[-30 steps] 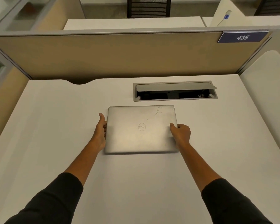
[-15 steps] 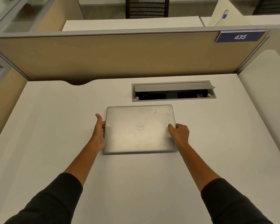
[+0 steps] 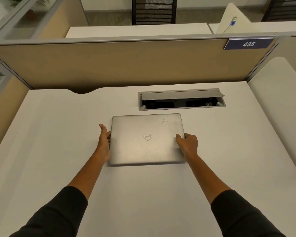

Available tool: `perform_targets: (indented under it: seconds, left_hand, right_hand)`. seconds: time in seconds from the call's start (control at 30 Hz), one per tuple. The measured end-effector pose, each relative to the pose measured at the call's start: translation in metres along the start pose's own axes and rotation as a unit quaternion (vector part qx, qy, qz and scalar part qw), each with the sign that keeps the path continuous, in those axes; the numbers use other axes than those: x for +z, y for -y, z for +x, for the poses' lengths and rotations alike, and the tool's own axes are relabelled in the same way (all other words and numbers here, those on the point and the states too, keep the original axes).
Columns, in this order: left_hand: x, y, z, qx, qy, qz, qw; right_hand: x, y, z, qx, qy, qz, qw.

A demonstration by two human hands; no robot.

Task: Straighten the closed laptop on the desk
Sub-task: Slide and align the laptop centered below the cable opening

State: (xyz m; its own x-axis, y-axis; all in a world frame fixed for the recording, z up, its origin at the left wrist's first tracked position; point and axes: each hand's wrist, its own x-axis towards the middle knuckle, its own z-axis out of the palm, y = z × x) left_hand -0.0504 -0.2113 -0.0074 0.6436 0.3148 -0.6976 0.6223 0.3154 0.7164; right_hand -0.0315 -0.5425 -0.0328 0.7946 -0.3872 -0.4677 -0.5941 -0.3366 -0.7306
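Note:
A closed silver laptop (image 3: 146, 139) lies flat in the middle of the white desk (image 3: 50, 134), its edges roughly parallel to the desk's back edge. My left hand (image 3: 104, 142) presses against its left side, thumb raised, fingers along the edge. My right hand (image 3: 188, 142) grips the right side, thumb on the lid, fingers curled around the edge. Both arms wear dark sleeves.
An open cable box (image 3: 181, 100) is set into the desk just behind the laptop. A tan partition (image 3: 126, 65) with a blue "435" sign (image 3: 249, 43) closes the back. A cable notch (image 3: 81, 91) cuts the back left edge. A white side panel (image 3: 280, 100) stands at right.
The laptop and both hands have stayed almost where they were; only the view has shifted slightly.

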Motion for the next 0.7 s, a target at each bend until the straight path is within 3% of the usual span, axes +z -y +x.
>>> perform_targets:
  seconds: [0.7]
  left_hand:
    - [0.0009,-0.0013,-0.0049,-0.005,0.004,-0.010,1.000]
  right_hand:
    - [-0.0014,0.0048,-0.0059,-0.001,0.007,-0.028,1.000]
